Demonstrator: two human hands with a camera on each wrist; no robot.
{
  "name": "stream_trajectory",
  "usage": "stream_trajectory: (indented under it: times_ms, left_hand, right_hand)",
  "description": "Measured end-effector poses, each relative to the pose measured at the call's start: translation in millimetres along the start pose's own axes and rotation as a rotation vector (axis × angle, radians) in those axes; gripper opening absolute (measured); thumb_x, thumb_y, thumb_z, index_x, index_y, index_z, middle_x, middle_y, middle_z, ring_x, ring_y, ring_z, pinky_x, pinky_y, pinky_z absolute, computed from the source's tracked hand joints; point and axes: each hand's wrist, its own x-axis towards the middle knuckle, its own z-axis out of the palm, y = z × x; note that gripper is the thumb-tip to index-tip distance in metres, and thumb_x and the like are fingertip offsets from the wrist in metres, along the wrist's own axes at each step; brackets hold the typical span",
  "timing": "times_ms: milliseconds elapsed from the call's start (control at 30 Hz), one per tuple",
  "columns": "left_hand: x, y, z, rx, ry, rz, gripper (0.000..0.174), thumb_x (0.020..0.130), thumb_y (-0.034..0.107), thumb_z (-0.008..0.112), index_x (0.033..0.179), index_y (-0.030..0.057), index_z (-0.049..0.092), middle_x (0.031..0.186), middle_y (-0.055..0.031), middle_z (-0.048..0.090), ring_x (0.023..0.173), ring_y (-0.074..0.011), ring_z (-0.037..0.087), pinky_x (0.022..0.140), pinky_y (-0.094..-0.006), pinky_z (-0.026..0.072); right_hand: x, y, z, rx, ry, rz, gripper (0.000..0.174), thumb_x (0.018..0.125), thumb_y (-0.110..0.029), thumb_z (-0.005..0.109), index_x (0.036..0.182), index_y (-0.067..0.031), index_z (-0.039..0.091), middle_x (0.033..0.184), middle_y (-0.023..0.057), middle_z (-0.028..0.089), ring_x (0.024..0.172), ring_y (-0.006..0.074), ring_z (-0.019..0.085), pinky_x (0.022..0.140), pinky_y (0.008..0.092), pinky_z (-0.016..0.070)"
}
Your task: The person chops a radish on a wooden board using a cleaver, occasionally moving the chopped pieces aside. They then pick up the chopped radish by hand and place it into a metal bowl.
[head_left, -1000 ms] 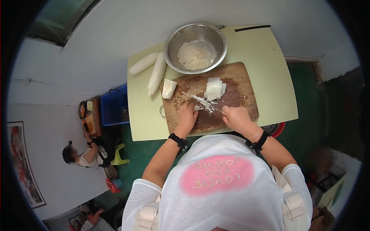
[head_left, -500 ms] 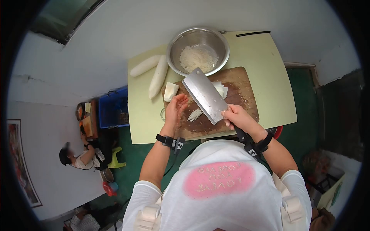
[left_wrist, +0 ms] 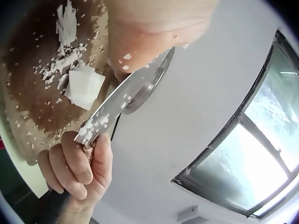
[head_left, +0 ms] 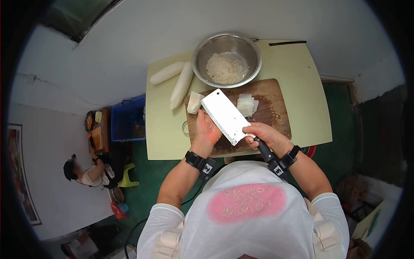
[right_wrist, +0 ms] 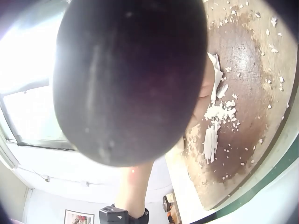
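Observation:
My right hand (head_left: 268, 137) grips the black handle of a cleaver (head_left: 225, 116), its broad blade tilted above the wooden cutting board (head_left: 278, 116). Along the blade's left side lies my left hand (head_left: 208, 131), palm up with fingers extended. In the left wrist view, white bits (left_wrist: 100, 120) cling to the blade and a few to the left hand. Thin white radish slices (head_left: 246, 105) are stacked on the board. Beside them, fine chopped bits (left_wrist: 65, 64) and a bundle of thin strips (left_wrist: 67, 25) show. A cut radish chunk (head_left: 195, 102) sits at the board's left corner.
A steel bowl (head_left: 248, 47) of white shreds stands behind the board, with two whole white radishes (head_left: 182, 86) to its left. A black stick (head_left: 288, 42) lies at the table's back edge. Another person (head_left: 88, 170) sits far left by a blue crate (head_left: 123, 123).
The cleaver has risen from the strips on the board and turned so its flat side shows. My left hand has let go of the strips and moved, palm up, against the blade.

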Motion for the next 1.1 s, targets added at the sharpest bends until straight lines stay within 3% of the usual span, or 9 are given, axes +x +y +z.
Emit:
stream_trajectory:
  times_ms: [167, 667, 767, 833, 867, 933, 1000, 1067, 1100]
  left_hand:
    - [-5.3, -0.5, -10.3, -0.059, 0.028, -0.066, 0.064, 0.101, 0.050, 0.013, 0.142, 0.0054, 0.031, 0.146, -0.0146, 0.037, 0.136, -0.0339, 0.033, 0.115, -0.0505, 0.0206]
    - [-6.0, -5.1, -48.0, 0.003, 0.034, -0.162, 0.057, 0.103, 0.044, 0.017, 0.139, 0.0049, 0.036, 0.143, -0.0140, 0.042, 0.132, -0.0306, 0.039, 0.110, -0.0474, 0.0299]
    - [-2.7, -0.7, -63.5, -0.038, 0.126, -0.198, 0.054, 0.102, 0.044, 0.023, 0.129, 0.0036, 0.046, 0.130, -0.0154, 0.052, 0.122, -0.0316, 0.048, 0.105, -0.0483, 0.0365]
    - [7.1, 7.3, -96.3, -0.121, -0.153, -0.334, 0.050, 0.101, 0.045, 0.029, 0.114, 0.0023, 0.051, 0.112, -0.0154, 0.057, 0.107, -0.0317, 0.055, 0.095, -0.0475, 0.0449]
    - [8.9, 8.5, -99.0, -0.118, -0.151, -0.338, 0.050, 0.101, 0.045, 0.029, 0.114, 0.0023, 0.051, 0.112, -0.0154, 0.057, 0.107, -0.0317, 0.055, 0.095, -0.0475, 0.0449]
    - [1.3, 12.4, -67.7, 0.211, 0.215, -0.202, 0.049, 0.100, 0.048, 0.032, 0.103, 0.0024, 0.050, 0.098, -0.0135, 0.056, 0.093, -0.0285, 0.059, 0.084, -0.0440, 0.0512]
    - [7.8, 20.4, -69.3, 0.338, 0.223, -0.177, 0.044, 0.101, 0.043, 0.034, 0.104, 0.0026, 0.051, 0.094, -0.0120, 0.058, 0.085, -0.0270, 0.061, 0.074, -0.0393, 0.0534]
    - [21.1, 28.5, -80.2, 0.865, 0.193, -0.072, 0.037, 0.101, 0.038, 0.035, 0.104, 0.0037, 0.050, 0.087, -0.0097, 0.059, 0.081, -0.0252, 0.061, 0.066, -0.0365, 0.0525]
    - [26.3, 22.4, -79.8, 1.117, 0.260, 0.084, 0.034, 0.099, 0.031, 0.038, 0.104, 0.0012, 0.052, 0.084, -0.0133, 0.061, 0.081, -0.0325, 0.062, 0.067, -0.0416, 0.0503]
  right_hand:
    - [-2.2, -0.3, -5.3, -0.021, 0.042, 0.000, 0.015, 0.091, -0.016, 0.055, 0.100, -0.0039, 0.054, 0.063, 0.0006, 0.051, 0.043, 0.0063, 0.044, 0.037, 0.0199, 0.0367]
    - [-14.1, 4.6, -14.2, -0.325, 0.105, -0.024, 0.016, 0.091, -0.018, 0.056, 0.097, -0.0033, 0.057, 0.060, 0.0002, 0.053, 0.043, 0.0063, 0.046, 0.039, 0.0196, 0.0372]
    - [-17.7, 4.7, -17.2, -0.339, 0.128, -0.034, 0.015, 0.091, -0.017, 0.056, 0.095, -0.0034, 0.056, 0.060, 0.0001, 0.053, 0.042, 0.0062, 0.045, 0.039, 0.0193, 0.0369]
    - [-21.2, 3.1, -19.3, -0.330, 0.153, -0.064, 0.014, 0.091, -0.017, 0.055, 0.094, -0.0035, 0.055, 0.060, 0.0000, 0.053, 0.042, 0.0062, 0.045, 0.039, 0.0196, 0.0365]
    - [-22.9, 2.6, -21.1, -0.322, 0.178, -0.094, 0.014, 0.091, -0.017, 0.055, 0.092, -0.0035, 0.055, 0.060, 0.0000, 0.053, 0.042, 0.0063, 0.045, 0.039, 0.0198, 0.0361]
    - [-26.1, 1.0, -27.1, -0.341, 0.213, -0.120, 0.014, 0.090, -0.018, 0.055, 0.090, -0.0038, 0.054, 0.060, 0.0000, 0.053, 0.042, 0.0063, 0.045, 0.040, 0.0201, 0.0358]
    - [-31.0, -0.4, -28.5, -0.360, 0.249, -0.143, 0.014, 0.090, -0.018, 0.055, 0.088, -0.0040, 0.054, 0.060, 0.0000, 0.053, 0.042, 0.0062, 0.045, 0.040, 0.0205, 0.0354]
    - [-39.4, -3.4, -25.4, -0.475, 0.303, -0.167, 0.015, 0.089, -0.019, 0.054, 0.085, -0.0040, 0.054, 0.059, 0.0000, 0.054, 0.042, 0.0063, 0.045, 0.040, 0.0210, 0.0353]
    - [-39.1, -0.6, -27.4, -0.472, 0.304, -0.165, 0.015, 0.089, -0.019, 0.054, 0.085, -0.0040, 0.054, 0.059, 0.0000, 0.054, 0.042, 0.0063, 0.045, 0.040, 0.0210, 0.0353]
